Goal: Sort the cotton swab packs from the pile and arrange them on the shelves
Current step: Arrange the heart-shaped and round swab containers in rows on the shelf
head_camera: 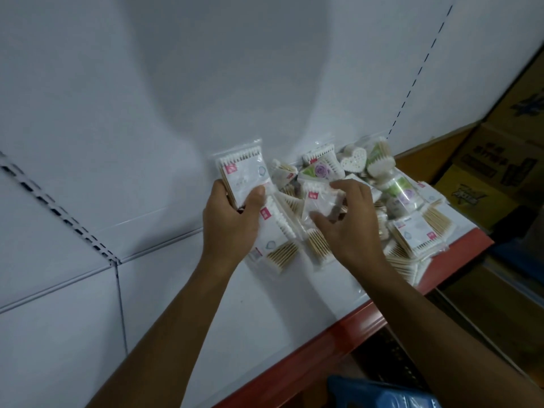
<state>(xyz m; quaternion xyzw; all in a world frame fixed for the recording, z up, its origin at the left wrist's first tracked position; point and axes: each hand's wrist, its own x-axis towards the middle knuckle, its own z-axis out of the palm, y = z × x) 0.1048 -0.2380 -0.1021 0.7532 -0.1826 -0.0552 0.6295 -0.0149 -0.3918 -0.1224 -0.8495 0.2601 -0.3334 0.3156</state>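
White shelf (265, 304), red-edged, bare to the left. Swab pile (368, 207) heaped at its right end. Sorting stage, judging by layout; next, lift clear and add to stack. Left hand (228, 222) clamped on upright pack stack (244, 175). Right hand (348, 222) half-curled, fingers pinching one pack (316, 201) atop pile.

Left hand (228, 222) and right hand (348, 222) bare (forearms unsleeved).
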